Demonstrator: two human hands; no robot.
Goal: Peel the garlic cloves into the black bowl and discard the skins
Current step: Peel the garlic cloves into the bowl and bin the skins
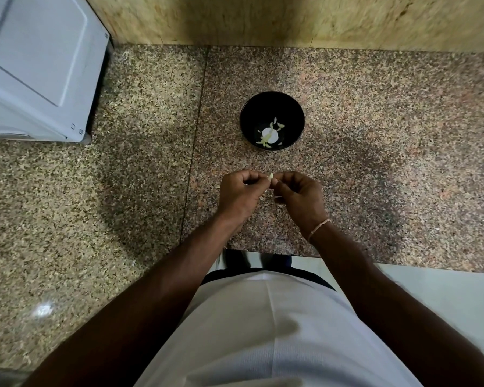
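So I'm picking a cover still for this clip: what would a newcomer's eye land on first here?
First, the left hand and right hand meeting mid-frame over the speckled granite counter, pinching a small pale garlic clove between their fingertips. Next, the black bowl just beyond them, with pale garlic pieces stark against its dark inside. A white appliance fills the far left corner.

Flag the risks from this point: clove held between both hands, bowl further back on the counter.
1. Both hands, left hand and right hand, pinch the garlic clove over bare counter, short of the black bowl; a slip could drop it there.
2. Skin could fall onto the speckled granite and be hard to spot.
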